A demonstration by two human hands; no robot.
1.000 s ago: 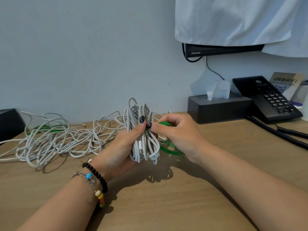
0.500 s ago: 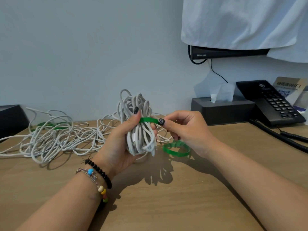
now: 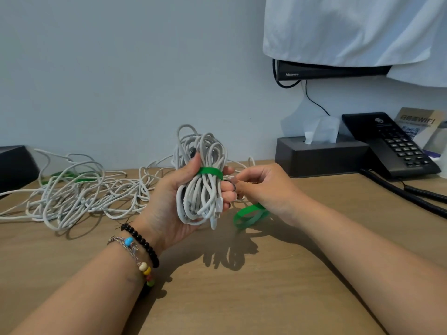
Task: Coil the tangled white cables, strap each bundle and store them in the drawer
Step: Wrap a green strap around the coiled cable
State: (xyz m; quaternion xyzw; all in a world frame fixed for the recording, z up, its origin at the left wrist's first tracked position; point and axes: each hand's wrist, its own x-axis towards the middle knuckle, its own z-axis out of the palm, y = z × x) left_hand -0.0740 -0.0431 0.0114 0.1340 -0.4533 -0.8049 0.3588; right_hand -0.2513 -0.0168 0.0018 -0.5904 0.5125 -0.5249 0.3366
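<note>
White coiled cable bundle [image 3: 202, 187] upright in left hand [image 3: 169, 201], clenched, green strap [image 3: 210, 172] round middle. Right hand [image 3: 263, 189] pinches strap tail. Dark tissue box [image 3: 321, 157] holds white tissue [image 3: 320, 131]. Loose white cables [image 3: 79, 194] on wooden desk [image 3: 242, 298].

1. Hands: two, the left hand [image 3: 174, 201] at frame centre and the right hand [image 3: 268, 189] just right of it.
2. Coiled cable bundle [image 3: 200, 175]: one, at centre.
3. Green strap [image 3: 210, 172] around the bundle: one.
4. Loose green strap [image 3: 250, 215] on the desk [image 3: 217, 298]: one, right of centre.
5. Tangled cable heap [image 3: 79, 192]: one, at left; strand count indeterminate.
6. Tissue box [image 3: 321, 155]: one, at right.
7. Telephone [image 3: 391, 143]: one, far right.
8. Bracelets [image 3: 140, 252]: two, lower left.
</note>
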